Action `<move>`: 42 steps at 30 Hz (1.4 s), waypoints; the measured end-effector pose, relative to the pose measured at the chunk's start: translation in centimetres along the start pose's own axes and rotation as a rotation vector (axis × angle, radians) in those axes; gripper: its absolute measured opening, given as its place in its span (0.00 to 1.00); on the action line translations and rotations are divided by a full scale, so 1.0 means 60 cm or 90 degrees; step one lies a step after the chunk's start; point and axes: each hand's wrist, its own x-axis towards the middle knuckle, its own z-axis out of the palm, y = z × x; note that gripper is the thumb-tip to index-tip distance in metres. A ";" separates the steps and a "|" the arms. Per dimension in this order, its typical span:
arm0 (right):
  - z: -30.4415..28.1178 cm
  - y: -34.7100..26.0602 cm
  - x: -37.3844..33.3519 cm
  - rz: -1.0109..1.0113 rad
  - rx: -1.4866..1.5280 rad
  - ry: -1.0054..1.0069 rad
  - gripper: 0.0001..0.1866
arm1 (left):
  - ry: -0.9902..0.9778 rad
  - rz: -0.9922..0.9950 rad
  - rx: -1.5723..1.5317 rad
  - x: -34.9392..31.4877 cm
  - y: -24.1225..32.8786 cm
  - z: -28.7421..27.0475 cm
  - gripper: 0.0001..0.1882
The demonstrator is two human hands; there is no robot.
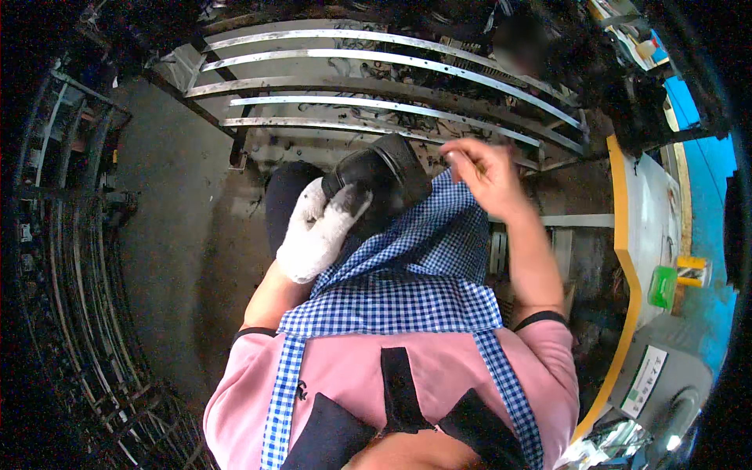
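Note:
My left hand (pixel 319 231), in a white knitted glove with dark smudges on its fingertips, grips a black shoe (pixel 377 166) above my lap. The shoe is tilted, with its thick dark sole end toward the upper right. My bare right hand (pixel 487 176) is raised just right of the shoe, apart from it. Its thumb and fingers are drawn together in a pinch. Anything between them is too small to make out. A blue and white checked apron (pixel 392 305) covers my lap under both hands.
Ahead stands a low rack of metal bars (pixel 329 102), with dark scraps on the floor beneath. Slatted racks (pixel 70 258) line the left. On the right is a yellow-edged white worktop (pixel 646 204) with a green container (pixel 663 287) and a grey machine (pixel 666 368).

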 end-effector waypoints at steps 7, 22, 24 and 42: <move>0.065 0.074 -0.051 0.151 0.423 -0.261 0.32 | -0.355 0.422 0.719 0.024 -0.005 0.002 0.09; 0.081 0.065 -0.160 0.299 0.295 -0.030 0.34 | 0.283 0.418 0.532 0.026 0.050 -0.095 0.28; 0.081 0.068 -0.161 0.287 0.249 -0.015 0.34 | 0.205 0.175 0.165 0.034 0.043 -0.105 0.32; 0.180 -0.055 0.012 -0.108 0.244 0.092 0.43 | 0.033 0.156 -0.056 0.021 0.035 -0.034 0.47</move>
